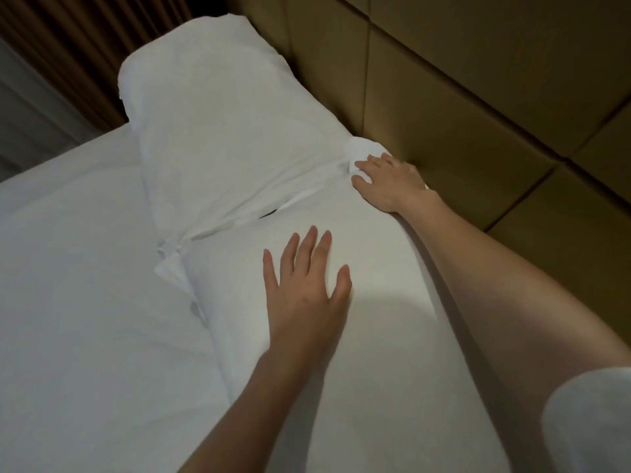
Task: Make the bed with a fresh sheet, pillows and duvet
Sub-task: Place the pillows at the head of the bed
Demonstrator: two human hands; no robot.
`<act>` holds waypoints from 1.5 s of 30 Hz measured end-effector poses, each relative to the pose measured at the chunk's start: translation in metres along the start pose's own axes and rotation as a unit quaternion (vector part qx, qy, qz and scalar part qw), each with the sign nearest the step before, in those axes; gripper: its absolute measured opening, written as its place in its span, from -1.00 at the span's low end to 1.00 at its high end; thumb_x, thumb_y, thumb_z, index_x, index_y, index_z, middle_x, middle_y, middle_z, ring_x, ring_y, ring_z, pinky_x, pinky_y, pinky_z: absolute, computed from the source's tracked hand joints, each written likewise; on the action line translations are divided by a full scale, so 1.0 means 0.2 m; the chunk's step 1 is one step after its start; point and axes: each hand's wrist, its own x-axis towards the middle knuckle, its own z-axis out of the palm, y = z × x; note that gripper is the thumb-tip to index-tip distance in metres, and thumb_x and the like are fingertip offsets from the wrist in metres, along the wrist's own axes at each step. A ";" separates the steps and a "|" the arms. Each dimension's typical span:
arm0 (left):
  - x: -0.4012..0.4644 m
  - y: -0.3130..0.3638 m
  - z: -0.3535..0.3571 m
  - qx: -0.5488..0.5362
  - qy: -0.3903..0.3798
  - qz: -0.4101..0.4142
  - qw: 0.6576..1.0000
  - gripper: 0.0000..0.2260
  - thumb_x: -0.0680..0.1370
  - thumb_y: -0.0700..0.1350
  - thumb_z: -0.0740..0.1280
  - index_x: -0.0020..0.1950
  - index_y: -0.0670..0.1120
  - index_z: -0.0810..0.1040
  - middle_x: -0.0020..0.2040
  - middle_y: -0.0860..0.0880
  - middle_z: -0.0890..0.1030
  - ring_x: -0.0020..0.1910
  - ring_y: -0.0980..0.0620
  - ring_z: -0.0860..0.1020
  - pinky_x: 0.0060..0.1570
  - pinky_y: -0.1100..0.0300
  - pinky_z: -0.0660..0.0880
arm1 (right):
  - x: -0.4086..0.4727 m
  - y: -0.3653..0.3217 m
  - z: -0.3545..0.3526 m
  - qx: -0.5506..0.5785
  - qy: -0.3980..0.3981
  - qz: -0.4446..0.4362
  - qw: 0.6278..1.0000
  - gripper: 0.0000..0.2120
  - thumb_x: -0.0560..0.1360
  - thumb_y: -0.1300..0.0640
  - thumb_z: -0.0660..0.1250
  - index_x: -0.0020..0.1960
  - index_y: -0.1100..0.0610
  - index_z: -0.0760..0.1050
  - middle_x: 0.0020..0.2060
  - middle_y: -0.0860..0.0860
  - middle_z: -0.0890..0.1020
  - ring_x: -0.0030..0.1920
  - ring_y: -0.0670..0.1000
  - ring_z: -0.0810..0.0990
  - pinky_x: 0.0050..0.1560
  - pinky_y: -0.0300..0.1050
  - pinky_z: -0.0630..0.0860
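A tan padded headboard [478,80] of square panels runs along the head of the bed, and a brown pleated curtain [68,46] hangs at the far side with a paler strip beside it. The bed is covered in a white sheet [78,302], lightly creased. Two white pillows lie end to end against the headboard: the far pillow [222,114], plump and slightly wrinkled, and the near pillow [375,319], smoother, with their open ends meeting in a bunched seam near the middle of the view. The left hand [307,288] lies flat on top of the near pillow, fingers straight and spread, pressing the fabric. The right hand [389,182] rests at the far corner of the same pillow, close to the headboard, its fingers reaching onto a fold of pillowcase there; whether they pinch the fold or only touch it cannot be told. The two hands are apart. A white short sleeve [590,421] shows at the right forearm.
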 end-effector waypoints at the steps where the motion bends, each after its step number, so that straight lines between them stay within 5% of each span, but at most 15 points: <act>1: 0.05 -0.01 0.02 0.005 -0.003 -0.008 1.000 -0.50 0.59 0.14 -0.03 0.49 0.04 0.30 0.50 0.06 0.28 0.51 0.04 0.17 0.50 -0.11 -0.04 | 0.04 0.01 0.01 -0.006 -0.018 0.004 1.000 -0.45 0.61 -0.24 -0.14 0.54 -0.08 0.12 0.55 -0.04 0.09 0.55 0.08 -0.03 0.47 0.17 0.00; 6: 0.06 0.00 0.11 0.008 0.007 -0.016 1.000 -0.52 0.61 0.11 -0.04 0.50 0.03 0.28 0.51 0.06 0.26 0.52 0.04 0.15 0.47 -0.15 0.01 | 0.21 0.03 0.02 -0.066 -0.088 0.009 0.994 -0.32 0.53 -0.40 -0.22 0.53 -0.12 0.15 0.56 -0.05 0.05 0.55 0.11 -0.05 0.47 0.15 0.02; 10: 0.05 -0.01 0.17 0.014 0.011 -0.021 1.000 -0.52 0.61 0.09 -0.02 0.50 0.01 0.28 0.51 0.05 0.25 0.52 0.03 0.16 0.45 -0.17 0.05 | 0.33 -0.02 0.06 -0.159 -0.120 0.041 0.979 -0.28 0.54 -0.36 -0.22 0.48 0.01 0.30 0.49 0.05 0.26 0.50 0.14 0.06 0.42 0.08 0.09; 19: 0.06 -0.03 0.19 0.006 0.005 -0.021 1.000 -0.50 0.63 0.13 -0.11 0.50 0.03 0.29 0.51 0.07 0.26 0.51 0.03 0.19 0.44 -0.17 0.08 | 0.46 -0.15 0.13 -0.193 -0.176 0.096 0.961 -0.35 0.61 -0.24 -0.11 0.58 0.08 -0.11 0.56 0.08 0.01 0.55 0.06 -0.07 0.49 -0.05 -0.15; 21: 0.06 -0.04 0.19 0.005 0.005 -0.020 1.000 -0.50 0.63 0.13 -0.11 0.50 0.03 0.29 0.51 0.07 0.27 0.51 0.03 0.19 0.44 -0.18 0.09 | 0.44 -0.19 0.09 -0.160 -0.204 0.105 0.960 -0.44 0.65 -0.11 -0.15 0.58 0.09 -0.14 0.56 0.08 0.03 0.55 0.07 -0.03 0.47 -0.18 0.07; 23: 0.06 -0.05 0.18 0.004 0.004 -0.020 1.000 -0.50 0.63 0.14 -0.12 0.49 0.03 0.30 0.50 0.07 0.27 0.50 0.03 0.20 0.43 -0.17 0.09 | 0.40 -0.26 0.05 -0.098 -0.177 0.071 0.977 -0.55 0.70 0.10 -0.15 0.56 0.09 -0.15 0.54 0.08 0.07 0.53 0.09 0.06 0.12 -0.49 0.37; 24: 0.06 -0.05 0.18 0.005 0.003 -0.020 1.000 -0.50 0.62 0.13 -0.12 0.49 0.03 0.30 0.50 0.07 0.28 0.50 0.03 0.20 0.43 -0.17 0.09 | 0.39 -0.27 0.02 -0.098 -0.181 0.051 0.977 -0.56 0.70 0.09 -0.17 0.56 0.09 -0.10 0.54 0.09 0.11 0.52 0.09 0.09 0.10 -0.49 0.37; 26: 0.05 -0.05 0.17 0.008 0.000 -0.017 1.000 -0.50 0.62 0.13 -0.10 0.49 0.03 0.30 0.50 0.07 0.28 0.50 0.03 0.21 0.43 -0.17 0.09 | 0.37 -0.18 0.10 -0.112 -0.141 0.097 0.979 -0.49 0.66 -0.08 -0.14 0.53 0.10 0.14 0.48 0.10 0.28 0.48 0.10 0.19 0.41 -0.15 0.18; 29: 0.05 -0.04 0.18 0.009 0.003 -0.015 1.000 -0.52 0.61 0.10 -0.03 0.49 0.01 0.31 0.50 0.05 0.28 0.51 0.02 0.20 0.44 -0.18 0.08 | 0.34 -0.16 0.09 -0.127 -0.008 0.107 0.986 -0.63 0.61 0.04 0.03 0.32 0.12 0.42 0.29 0.08 0.49 0.32 0.10 0.35 0.30 0.01 0.20; 33: 0.04 -0.04 0.16 0.016 0.005 -0.013 1.000 -0.53 0.60 0.08 0.01 0.47 -0.01 0.35 0.49 0.02 0.31 0.50 0.00 0.22 0.44 -0.17 0.09 | 0.08 -0.25 0.10 -0.021 0.124 -0.096 0.987 -0.62 0.63 -0.04 0.02 0.16 0.06 0.56 0.12 0.06 0.62 0.24 0.08 0.47 0.30 0.00 0.21; 36: 0.03 -0.03 0.14 0.020 0.001 0.000 1.000 -0.54 0.61 0.08 0.01 0.45 -0.02 0.38 0.48 0.01 0.33 0.49 -0.01 0.24 0.44 -0.14 0.07 | -0.10 -0.13 0.13 0.012 0.062 -0.119 0.991 -0.57 0.64 -0.13 -0.02 0.33 -0.02 0.46 0.33 -0.06 0.49 0.39 -0.02 0.35 0.43 -0.05 0.06; 40: -0.04 -0.01 0.12 0.018 0.008 -0.019 1.000 -0.54 0.61 0.06 0.01 0.47 -0.04 0.35 0.48 0.00 0.33 0.49 -0.01 0.24 0.43 -0.13 0.09 | -0.09 -0.07 0.02 -0.052 0.059 0.064 0.995 -0.58 0.65 -0.01 -0.04 0.39 0.11 0.37 0.37 0.06 0.41 0.36 0.16 0.35 0.33 0.05 0.23; 42: -0.10 0.00 0.10 0.020 0.014 -0.017 1.000 -0.54 0.61 0.04 0.04 0.46 -0.07 0.36 0.47 -0.03 0.34 0.48 -0.04 0.27 0.42 -0.15 0.14 | -0.21 -0.17 0.01 -0.020 0.091 0.006 0.996 -0.59 0.64 -0.01 -0.01 0.41 0.09 0.34 0.39 0.06 0.40 0.38 0.10 0.34 0.40 0.04 0.15; 45: -0.21 0.00 0.08 0.027 -0.008 -0.019 0.999 -0.53 0.60 0.05 0.02 0.46 -0.09 0.37 0.48 -0.05 0.33 0.48 -0.05 0.27 0.42 -0.13 0.12 | -0.58 -0.22 0.14 -0.005 0.080 -0.038 0.996 -0.53 0.65 -0.10 -0.13 0.55 -0.09 0.09 0.54 -0.06 0.12 0.54 -0.03 0.02 0.50 0.04 -0.19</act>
